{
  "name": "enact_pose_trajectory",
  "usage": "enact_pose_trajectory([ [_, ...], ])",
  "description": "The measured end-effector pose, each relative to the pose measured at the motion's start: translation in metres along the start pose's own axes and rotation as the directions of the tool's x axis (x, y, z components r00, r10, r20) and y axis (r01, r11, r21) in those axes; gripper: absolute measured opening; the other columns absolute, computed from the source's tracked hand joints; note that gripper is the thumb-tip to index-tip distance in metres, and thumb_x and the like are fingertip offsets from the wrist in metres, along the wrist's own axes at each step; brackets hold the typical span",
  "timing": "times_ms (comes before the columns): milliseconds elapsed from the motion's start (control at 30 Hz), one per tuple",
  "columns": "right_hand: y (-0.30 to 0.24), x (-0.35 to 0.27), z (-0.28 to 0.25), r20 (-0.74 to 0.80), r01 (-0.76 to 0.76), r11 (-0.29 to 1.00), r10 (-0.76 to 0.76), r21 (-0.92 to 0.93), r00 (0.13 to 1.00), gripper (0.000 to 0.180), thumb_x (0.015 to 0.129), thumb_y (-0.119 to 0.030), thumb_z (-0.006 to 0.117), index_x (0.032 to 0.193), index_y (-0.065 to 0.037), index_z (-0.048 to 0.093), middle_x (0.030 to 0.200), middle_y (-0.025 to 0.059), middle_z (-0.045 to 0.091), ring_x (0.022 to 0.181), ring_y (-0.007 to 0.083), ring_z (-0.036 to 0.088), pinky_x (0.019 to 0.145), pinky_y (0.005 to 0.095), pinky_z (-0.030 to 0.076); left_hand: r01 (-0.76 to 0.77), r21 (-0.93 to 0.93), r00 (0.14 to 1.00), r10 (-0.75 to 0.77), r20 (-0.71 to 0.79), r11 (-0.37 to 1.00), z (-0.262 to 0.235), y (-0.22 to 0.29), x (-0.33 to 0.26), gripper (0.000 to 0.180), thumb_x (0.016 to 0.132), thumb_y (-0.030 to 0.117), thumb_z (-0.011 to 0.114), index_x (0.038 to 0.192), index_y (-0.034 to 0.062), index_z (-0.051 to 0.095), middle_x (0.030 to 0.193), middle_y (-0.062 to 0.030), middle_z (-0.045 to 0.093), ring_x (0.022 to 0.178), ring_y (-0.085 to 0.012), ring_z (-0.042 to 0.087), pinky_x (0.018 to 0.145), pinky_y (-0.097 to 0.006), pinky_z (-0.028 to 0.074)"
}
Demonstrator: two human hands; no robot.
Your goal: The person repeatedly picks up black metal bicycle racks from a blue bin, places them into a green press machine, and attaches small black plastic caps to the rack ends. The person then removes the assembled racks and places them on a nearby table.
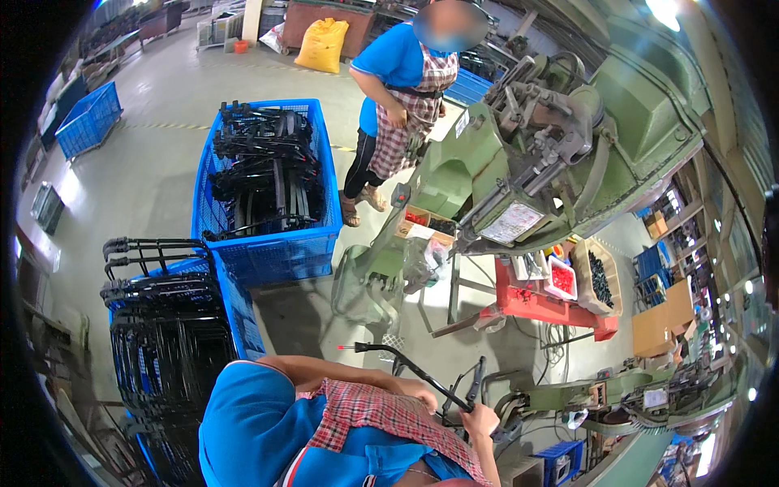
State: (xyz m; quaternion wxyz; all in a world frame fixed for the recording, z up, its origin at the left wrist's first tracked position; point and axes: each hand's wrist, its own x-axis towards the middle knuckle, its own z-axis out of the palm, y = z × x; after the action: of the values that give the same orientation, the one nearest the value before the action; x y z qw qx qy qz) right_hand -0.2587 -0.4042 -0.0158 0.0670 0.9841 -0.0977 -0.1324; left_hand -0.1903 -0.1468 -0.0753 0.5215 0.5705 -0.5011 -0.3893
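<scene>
While closed, both hands [479, 420] grip black frame [422, 375].

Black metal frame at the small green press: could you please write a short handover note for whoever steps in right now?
Right hand: closed on the black metal frame, next to the small green press.
Left hand: against the frame's rod; its grip is unclear.
Stock: two blue crates, the far crate and the near crate, both on the left and full of similar black frames.
Done: one frame brought to the press.
Left: the frame is not yet set down, and which crate holds finished frames can't be told.
Another person stands at the large green machine.
</scene>
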Motion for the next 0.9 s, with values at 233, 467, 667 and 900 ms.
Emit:
enact_pose_trajectory([
  [233,-0.091,-0.023,0.005,0.135,0.194,0.979,-0.201,0.064,0.970,0.037,0.072,-0.046,0.067,0.080,-0.009,0.068,0.079,0.0163,0.068,0.076,0.0349,0.068,0.063,0.0468,0.052,0.000,0.824,0.902,0.356,-0.246,0.567,-0.021,0.016,-0.017,0.069,0.064,0.024,0.074,0.125,0.0048,0.049,0.127,-0.0144,0.045,0.119,-0.0300,0.045,0.104,-0.045,0.033],
  [467,-0.082,-0.035,0.015,0.093,0.189,0.963,-0.209,0.191,0.974,0.031,0.077,-0.038,0.062,0.082,-0.008,0.065,0.077,0.0167,0.067,0.075,0.0355,0.066,0.062,0.0486,0.052,-0.197,0.872,0.886,0.462,-0.037,0.448,-0.017,-0.003,0.019,0.019,0.080,0.018,0.053,0.092,0.0058,0.061,0.098,-0.0123,0.056,0.106,-0.0269,0.052,0.113,-0.050,0.024],
  [667,-0.031,-0.024,0.036,-0.007,0.227,0.936,-0.234,0.268,0.972,0.041,0.074,-0.046,0.065,0.074,-0.005,0.062,0.074,0.0161,0.067,0.071,0.0338,0.067,0.059,0.0452,0.053,-0.269,0.938,0.952,0.209,0.225,0.218,-0.004,-0.025,0.092,0.021,0.076,0.027,0.058,0.086,0.0090,0.061,0.090,-0.0032,0.060,0.095,-0.0208,0.057,0.105,-0.045,0.030],
  [900,0.099,-0.008,0.069,-0.225,0.276,0.954,-0.245,0.117,0.943,0.031,0.074,-0.036,0.064,0.081,-0.007,0.058,0.081,0.0122,0.062,0.085,0.0311,0.062,0.085,0.0456,0.047,-0.213,0.897,0.975,0.022,0.223,0.387,0.011,-0.028,0.202,0.028,0.068,0.036,0.063,0.075,0.0094,0.070,0.082,-0.0084,0.068,0.091,-0.0249,0.061,0.081,-0.039,0.040],
])
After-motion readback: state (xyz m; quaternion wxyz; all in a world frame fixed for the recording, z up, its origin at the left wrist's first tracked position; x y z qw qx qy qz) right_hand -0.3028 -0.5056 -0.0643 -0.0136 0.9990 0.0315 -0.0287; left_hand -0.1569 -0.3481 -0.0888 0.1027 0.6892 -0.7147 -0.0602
